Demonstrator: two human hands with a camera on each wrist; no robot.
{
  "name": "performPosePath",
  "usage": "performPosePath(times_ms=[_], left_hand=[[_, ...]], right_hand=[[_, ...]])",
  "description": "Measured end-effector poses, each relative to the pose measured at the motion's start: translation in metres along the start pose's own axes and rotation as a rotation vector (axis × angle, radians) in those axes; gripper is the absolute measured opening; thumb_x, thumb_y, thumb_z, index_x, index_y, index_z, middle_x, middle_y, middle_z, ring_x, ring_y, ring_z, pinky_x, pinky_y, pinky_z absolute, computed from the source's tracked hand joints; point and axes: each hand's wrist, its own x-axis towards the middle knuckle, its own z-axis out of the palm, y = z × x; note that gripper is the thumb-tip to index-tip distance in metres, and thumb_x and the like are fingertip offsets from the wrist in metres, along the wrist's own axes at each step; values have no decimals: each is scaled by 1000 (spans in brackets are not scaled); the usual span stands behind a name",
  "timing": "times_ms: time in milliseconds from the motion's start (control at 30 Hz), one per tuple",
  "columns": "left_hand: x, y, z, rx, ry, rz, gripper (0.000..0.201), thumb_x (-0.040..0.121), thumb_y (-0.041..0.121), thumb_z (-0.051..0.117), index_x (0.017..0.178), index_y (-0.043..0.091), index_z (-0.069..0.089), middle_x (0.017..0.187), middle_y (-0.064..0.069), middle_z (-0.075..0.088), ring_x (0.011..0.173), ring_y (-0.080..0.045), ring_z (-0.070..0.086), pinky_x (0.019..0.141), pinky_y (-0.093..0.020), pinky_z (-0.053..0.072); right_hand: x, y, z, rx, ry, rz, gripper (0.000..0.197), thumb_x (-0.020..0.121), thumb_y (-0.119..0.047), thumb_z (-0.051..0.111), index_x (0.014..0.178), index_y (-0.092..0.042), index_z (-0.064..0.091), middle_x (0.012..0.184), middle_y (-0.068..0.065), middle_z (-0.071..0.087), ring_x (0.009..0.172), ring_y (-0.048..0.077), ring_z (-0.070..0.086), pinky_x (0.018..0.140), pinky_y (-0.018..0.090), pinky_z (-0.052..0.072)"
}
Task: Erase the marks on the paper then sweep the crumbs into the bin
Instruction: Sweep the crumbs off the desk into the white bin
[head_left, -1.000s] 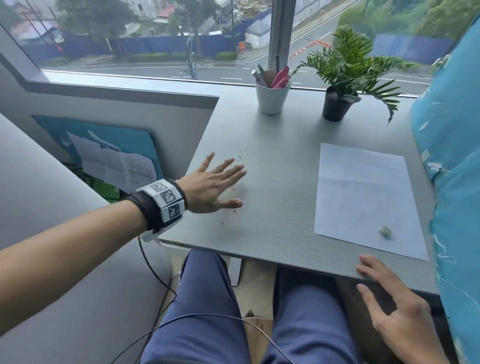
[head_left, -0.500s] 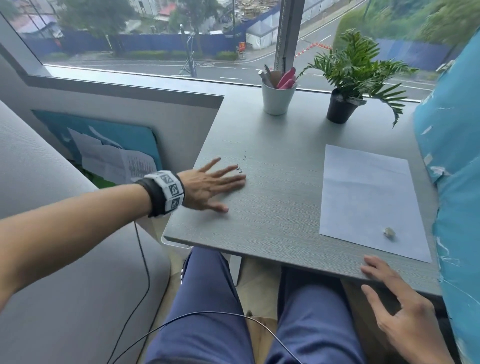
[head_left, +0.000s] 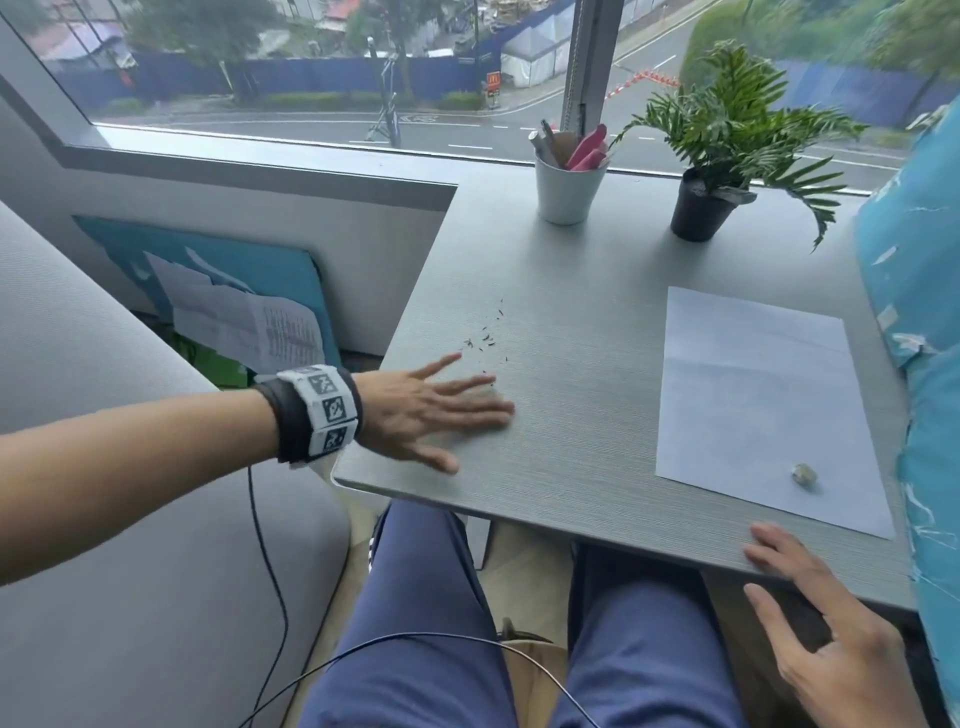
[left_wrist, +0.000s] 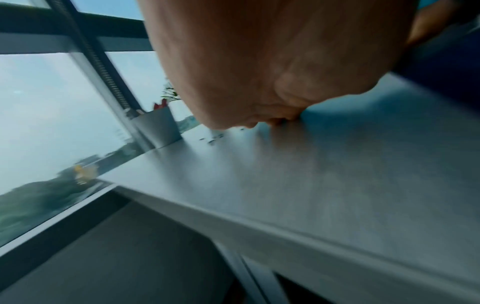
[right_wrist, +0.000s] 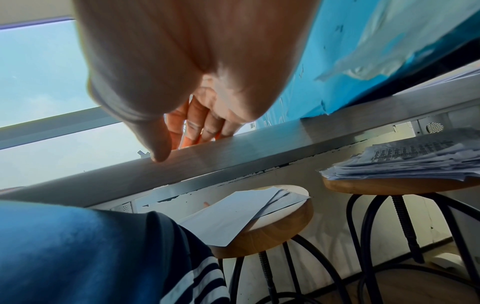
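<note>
1. Left hand (head_left: 415, 410) lay flat on the desk (head_left: 571, 405) at the left centre of the head view, fingers straight and spread, holding nothing. The left wrist view was motion-blurred but showed the palm low over the surface.
2. Eraser crumbs (head_left: 485, 338), small dark specks, lay scattered on the desk just beyond the left fingertips, toward the upper right of that hand. The scatter ran in a loose line slanting up the frame toward the window. A few specks sat just off the index fingertip.
3. Right hand (head_left: 831, 623) rested at the near desk edge, lower right of the head view, fingers relaxed and spread, empty. The right wrist view showed its fingertips (right_wrist: 205, 131) over the edge.
4. Paper (head_left: 758, 405) lay flat at centre right of the head view, with no marks legible on it. A small eraser (head_left: 804, 474) sat on its lower right corner, well apart from both hands.
5. Judgement: erasing looked finished; sweeping looked to be in hand. The left hand was by far the nearer to the crumbs, so it would be the one to draw them toward the desk's left edge.
6. No bin was visible in any view; its position could not be told.
</note>
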Motion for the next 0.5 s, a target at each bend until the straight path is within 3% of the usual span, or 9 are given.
performPosePath(times_ms=[100,167,233,400,500], left_hand=[[9,-33,-8,31,-40,-245,81,91,72,4,155,27,-17,163,8,-19,148,-18,-25,119,-56,-12],[14,-44,-16,34,-25,-332,84,90,74,4,155,24,-17,164,4,-18,148,-17,-25,119,-55,-13],[21,-38,-24,20,22,-298,86,91,74,5,156,23,-16,164,4,-19,148,-17,-25,118,-55,-16],[43,13,-22,30,21,19,84,90,73,5,158,26,-9,164,8,-15,150,-17,-22,116,-53,-21],[43,1,-14,-42,24,-74,81,91,71,7,157,28,-10,164,9,-14,150,-18,-21,117,-52,-21]], right_hand=[[2,0,0,-18,0,-13,39,82,-38,57,106,-11,73,124,-5,66,117,9,60,107,33,41],[2,-1,0,-22,9,-17,39,82,-38,57,106,-11,73,123,-5,67,115,9,61,105,35,42],[3,-2,0,-23,19,-19,39,82,-38,57,105,-11,73,122,-4,67,114,7,61,106,31,42],[6,-10,0,-25,20,-8,38,82,-36,56,103,-10,74,119,-1,68,116,0,57,107,13,35],[7,-10,-1,-35,11,-14,38,82,-36,56,103,-10,74,119,-2,68,117,2,57,108,12,34]])
